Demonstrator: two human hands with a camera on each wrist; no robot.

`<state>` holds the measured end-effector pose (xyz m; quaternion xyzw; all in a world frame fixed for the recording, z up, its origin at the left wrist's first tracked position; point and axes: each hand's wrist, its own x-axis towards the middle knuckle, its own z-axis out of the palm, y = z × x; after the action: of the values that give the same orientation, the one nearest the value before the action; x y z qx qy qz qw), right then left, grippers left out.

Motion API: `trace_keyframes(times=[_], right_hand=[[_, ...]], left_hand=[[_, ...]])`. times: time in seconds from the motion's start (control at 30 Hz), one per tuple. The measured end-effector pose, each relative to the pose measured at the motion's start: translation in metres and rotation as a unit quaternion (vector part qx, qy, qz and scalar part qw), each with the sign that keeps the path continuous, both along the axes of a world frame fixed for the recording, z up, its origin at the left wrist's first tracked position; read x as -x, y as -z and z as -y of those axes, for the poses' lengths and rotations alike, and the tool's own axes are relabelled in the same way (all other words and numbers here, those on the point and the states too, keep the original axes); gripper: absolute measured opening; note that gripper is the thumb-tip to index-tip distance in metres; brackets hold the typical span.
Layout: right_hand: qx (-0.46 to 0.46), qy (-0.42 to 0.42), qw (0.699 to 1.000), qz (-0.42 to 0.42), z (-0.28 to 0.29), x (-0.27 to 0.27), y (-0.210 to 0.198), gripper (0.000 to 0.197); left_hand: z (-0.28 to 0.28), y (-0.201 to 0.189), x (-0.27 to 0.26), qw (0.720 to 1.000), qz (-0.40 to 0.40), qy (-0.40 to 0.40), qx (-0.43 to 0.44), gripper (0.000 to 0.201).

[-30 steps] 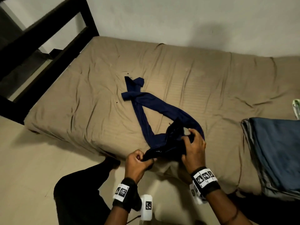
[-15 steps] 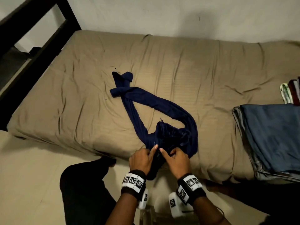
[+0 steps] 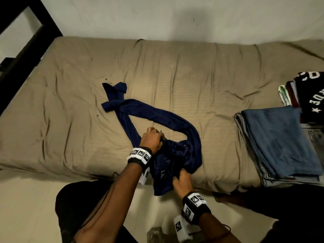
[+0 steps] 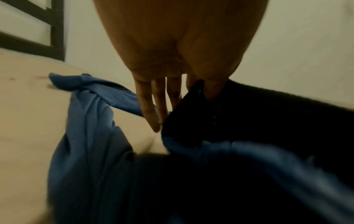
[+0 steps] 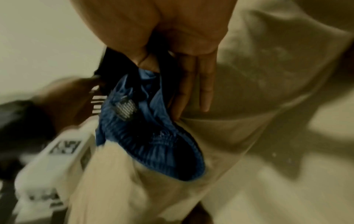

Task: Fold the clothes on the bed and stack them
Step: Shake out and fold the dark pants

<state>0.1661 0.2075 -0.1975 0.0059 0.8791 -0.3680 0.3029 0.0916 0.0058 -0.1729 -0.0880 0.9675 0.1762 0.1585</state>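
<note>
Navy blue trousers (image 3: 157,118) lie twisted on the tan bed (image 3: 192,76), legs crossing toward the far left, waistband bunched at the near edge. My left hand (image 3: 152,139) pinches the waist fabric on the bed; in the left wrist view the thumb and forefinger of that hand (image 4: 199,91) nip the dark cloth (image 4: 249,121), the other fingers straight. My right hand (image 3: 181,179) grips the elastic waistband (image 5: 153,144) hanging over the mattress edge, thumb pinching it in the right wrist view.
A folded stack sits at the bed's right: a blue garment (image 3: 278,139) over grey ones, and behind it a dark shirt with white letters (image 3: 312,95). A black bed frame (image 3: 26,41) stands at the far left. My dark-clothed knees are below.
My left hand moved up and forward onto the bed along the waist fabric. The right hand dropped to the waistband at the mattress edge. The view shifted right, showing more of the stack.
</note>
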Motion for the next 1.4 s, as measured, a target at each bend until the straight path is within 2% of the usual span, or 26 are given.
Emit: trace_keyframes(times=[0.07,0.13,0.2,0.3,0.37,0.4,0.43,0.47,0.5,0.53,0.57,0.63,0.67,0.77,0.83,0.9,0.93,1.03,1.1,1.13,1.17,1.2,1.23,1.27,1.33,1.4], right_hand=[[0.11,0.098,0.989,0.025,-0.016,-0.002,-0.006,0.033],[0.194,0.2,0.959,0.043,-0.032,0.0,-0.017,0.031],[0.251,0.252,0.933,0.053,-0.045,0.009,-0.035,0.033],[0.287,0.198,0.937,0.012,-0.054,0.025,-0.079,0.031],[0.211,0.098,0.967,-0.101,-0.054,0.039,-0.103,0.022],[0.125,0.032,0.979,-0.156,-0.051,0.046,-0.119,0.016],[0.008,-0.031,0.978,-0.207,-0.048,0.052,-0.134,0.014],[-0.099,-0.08,0.962,-0.24,-0.045,0.057,-0.15,0.016],[-0.164,-0.1,0.951,-0.243,-0.042,0.064,-0.164,0.02],[-0.179,-0.101,0.952,-0.226,-0.041,0.07,-0.18,0.02],[-0.159,-0.09,0.961,-0.209,-0.043,0.08,-0.199,0.017],[-0.03,-0.03,0.982,-0.185,-0.055,0.107,-0.242,0.012],[0.023,-0.011,0.982,-0.186,-0.062,0.12,-0.269,0.012],[0.079,-0.029,0.973,-0.217,-0.076,0.151,-0.36,0.021],[0.131,-0.046,0.966,-0.219,-0.077,0.171,-0.417,0.024],[0.217,-0.023,0.952,-0.213,-0.075,0.19,-0.471,0.027],[0.252,-0.012,0.942,-0.22,-0.073,0.197,-0.495,0.028],[0.351,0.015,0.903,-0.246,-0.068,0.215,-0.563,0.022],[0.418,0.027,0.87,-0.259,-0.066,0.226,-0.603,0.016],[0.458,0.025,0.85,-0.259,-0.066,0.229,-0.623,0.014],[0.506,0.014,0.825,-0.252,-0.066,0.232,-0.642,0.012],[0.531,-0.005,0.809,-0.254,-0.067,0.234,-0.66,0.011],[0.535,-0.036,0.8,-0.269,-0.069,0.233,-0.679,0.01],[0.513,-0.058,0.799,-0.308,-0.071,0.232,-0.694,0.021],[0.438,-0.08,0.794,-0.414,-0.073,0.229,-0.721,0.04],[0.377,-0.072,0.775,-0.502,-0.072,0.223,-0.745,0.031]], left_hand=[[0.006,-0.015,-0.004,0.989,-0.068,-0.098,-0.081,0.019],[0.018,-0.042,-0.01,0.962,-0.14,-0.187,-0.139,0.017],[0.029,-0.079,-0.014,0.931,-0.216,-0.244,-0.162,0.02],[0.04,-0.154,-0.015,0.879,-0.333,-0.283,-0.19,0.024],[0.05,-0.206,-0.01,0.86,-0.373,-0.301,-0.172,0.022],[0.054,-0.237,-0.006,0.854,-0.386,-0.308,-0.164,0.024],[0.055,-0.267,-0.003,0.852,-0.393,-0.308,-0.157,0.027],[0.054,-0.296,-0.001,0.856,-0.396,-0.298,-0.149,0.029],[0.052,-0.323,0.001,0.868,-0.392,-0.276,-0.13,0.03],[0.051,-0.342,0.003,0.884,-0.383,-0.251,-0.095,0.031],[0.049,-0.363,0.003,0.896,-0.377,-0.227,-0.053,0.03],[0.055,-0.398,0.003,0.907,-0.363,-0.209,0.038,0.015],[0.061,-0.416,0.003,0.909,-0.348,-0.213,0.084,0.006],[0.074,-0.476,-0.001,0.919,-0.253,-0.257,0.16,0.015],[0.078,-0.515,-0.001,0.923,-0.241,-0.267,0.136,0.017],[0.083,-0.548,0.002,0.924,-0.278,-0.262,0.02,0.016],[0.084,-0.562,0.002,0.907,-0.309,-0.272,-0.09,0.011],[0.083,-0.614,-0.004,0.798,-0.392,-0.258,-0.377,0.008],[0.082,-0.649,-0.011,0.716,-0.412,-0.234,-0.512,0.016],[0.084,-0.665,-0.016,0.684,-0.419,-0.217,-0.556,0.014],[0.086,-0.682,-0.02,0.666,-0.427,-0.198,-0.579,0.01],[0.089,-0.697,-0.023,0.662,-0.435,-0.177,-0.584,0.007],[0.092,-0.711,-0.028,0.671,-0.441,-0.156,-0.575,0.007],[0.093,-0.722,-0.033,0.69,-0.443,-0.133,-0.556,0.006],[0.094,-0.742,-0.044,0.734,-0.454,-0.108,-0.494,0.021],[0.092,-0.759,-0.051,0.764,-0.478,-0.095,-0.423,0.034]])
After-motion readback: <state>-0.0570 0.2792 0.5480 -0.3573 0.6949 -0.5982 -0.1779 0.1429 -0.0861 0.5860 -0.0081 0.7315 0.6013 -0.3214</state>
